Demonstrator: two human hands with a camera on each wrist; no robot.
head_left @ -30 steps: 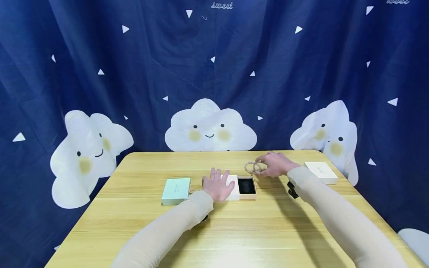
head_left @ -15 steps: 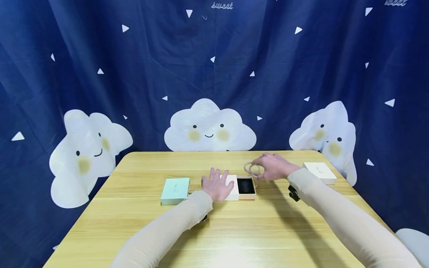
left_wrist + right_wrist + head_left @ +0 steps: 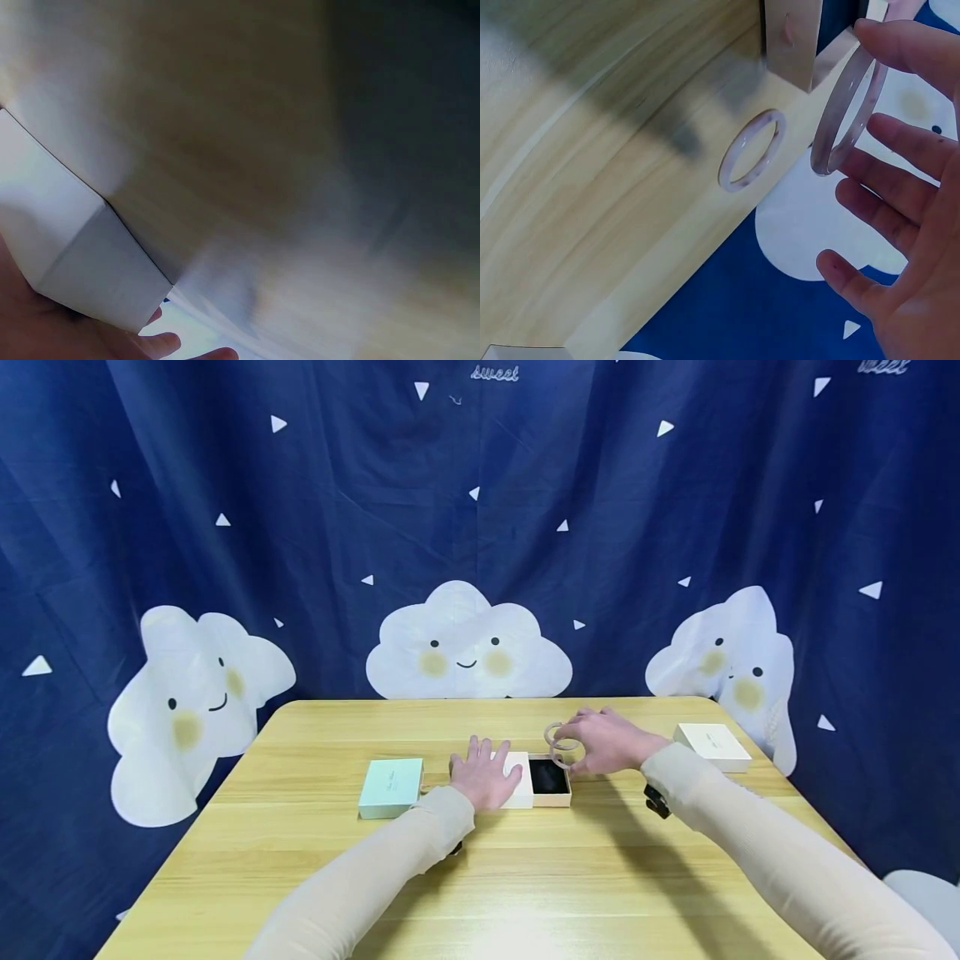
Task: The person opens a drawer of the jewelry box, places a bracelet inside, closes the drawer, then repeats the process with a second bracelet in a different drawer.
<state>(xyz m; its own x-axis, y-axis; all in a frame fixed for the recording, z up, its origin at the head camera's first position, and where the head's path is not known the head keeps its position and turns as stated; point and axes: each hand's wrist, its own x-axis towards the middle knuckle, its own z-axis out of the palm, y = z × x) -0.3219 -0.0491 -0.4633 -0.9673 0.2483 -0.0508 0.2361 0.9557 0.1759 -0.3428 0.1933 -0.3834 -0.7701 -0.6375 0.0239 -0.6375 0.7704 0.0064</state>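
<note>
My right hand pinches a pale, pinkish-grey bangle between thumb and fingertips, tilted above the tabletop. A second, similar bangle lies flat on the wood close by. In the head view, my left hand rests with spread fingers on the white cover of a small box. To the right of that cover, the black-lined box tray is exposed, just in front of the bangles. A white box end shows beside the left hand in the left wrist view.
A mint-green box sits left of my left hand. Another white box stands at the table's right, behind my right wrist. The wooden table ends at a blue curtain printed with clouds.
My right hand has moved slightly left and nearer, bringing one bangle up off the table toward the black-lined tray. The other bangle stays put. The left hand keeps its place on the cover.
</note>
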